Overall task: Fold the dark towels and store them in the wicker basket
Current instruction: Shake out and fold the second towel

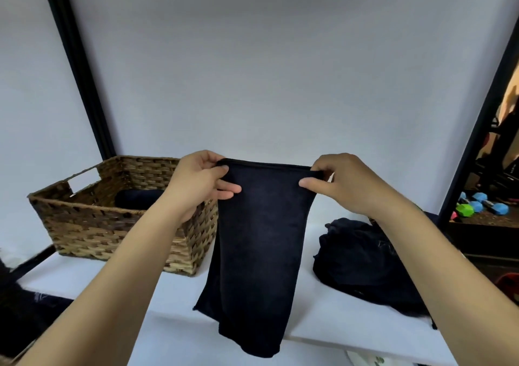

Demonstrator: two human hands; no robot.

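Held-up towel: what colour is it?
Very dark navy, almost black, plain; head view: the held-up towel.

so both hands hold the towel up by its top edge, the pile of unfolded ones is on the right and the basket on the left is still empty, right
Not quite: the basket is not empty. The head view shows one folded dark towel already lying inside it. The rest stands: the left hand and right hand pinch the top edge of the hanging towel, and the pile is on the right.

I hold a dark towel point(258, 242) up by its top edge at frame centre; it hangs doubled. The basket point(92, 225) sits left with a folded towel point(134, 198) inside. Crumpled towels point(362, 261) lie at right.
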